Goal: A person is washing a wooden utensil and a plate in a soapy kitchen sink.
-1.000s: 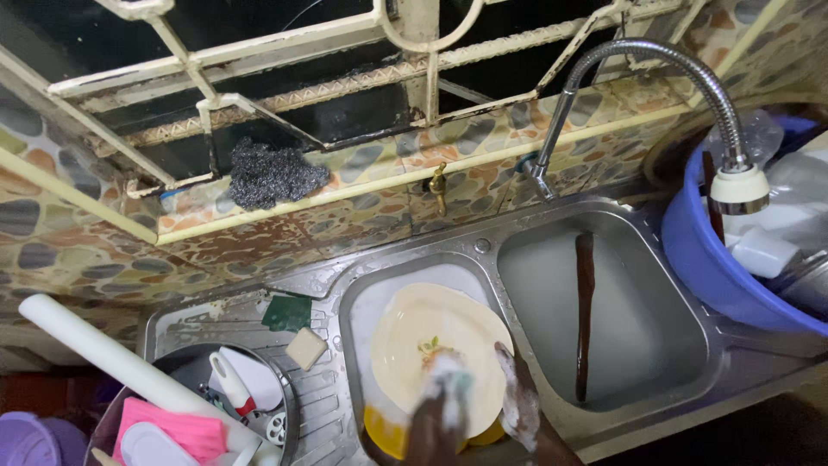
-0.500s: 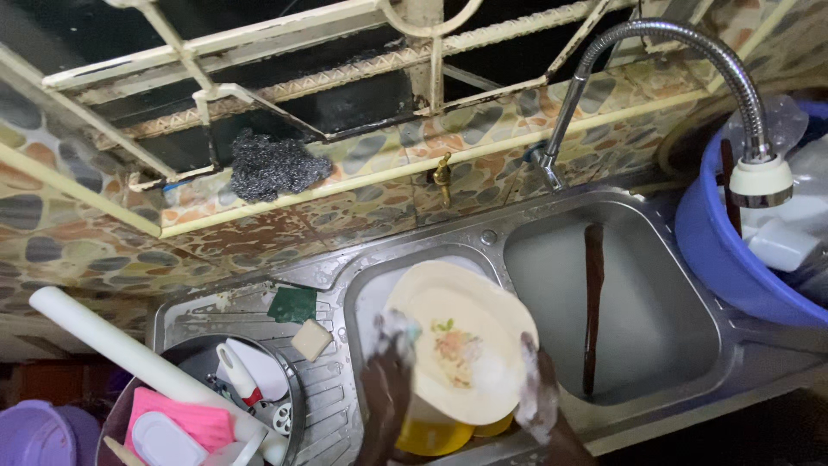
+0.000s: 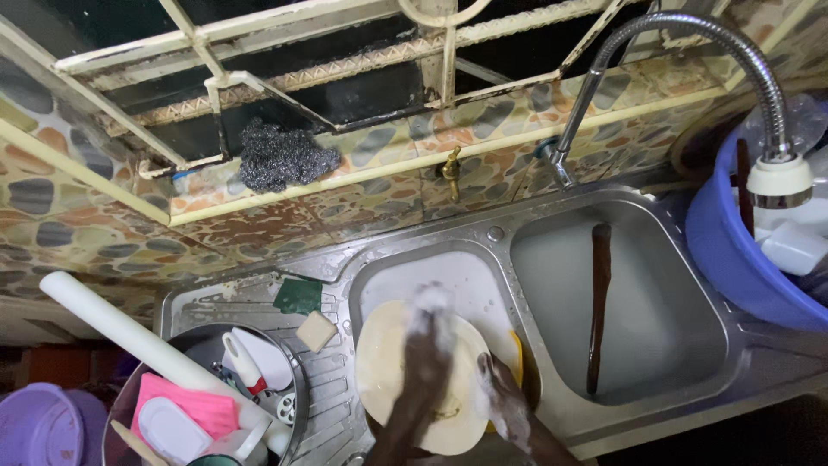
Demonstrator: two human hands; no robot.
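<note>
A cream plate (image 3: 384,367) with a small flower print stands tilted in the left sink basin (image 3: 470,267). My left hand (image 3: 424,349) reaches across the plate's face. Its fingertips are blurred and wrapped in white foam, closed on what looks like a soapy sponge (image 3: 431,302). My right hand (image 3: 502,406), also soapy, grips the plate's right rim. A yellow dish (image 3: 516,361) shows just behind that rim.
The right basin (image 3: 681,319) holds a long brown wooden spoon (image 3: 598,302). Its curved faucet (image 3: 690,30) ends over a blue tub (image 3: 720,250) of dishes. A green scouring pad (image 3: 298,295), soap bar (image 3: 316,330) and metal bowl (image 3: 285,367) of utensils sit left. Steel wool (image 3: 285,157) lies on the ledge.
The plate has dropped lower in the left basin. My left hand has left the plate's left edge and moved across its face.
</note>
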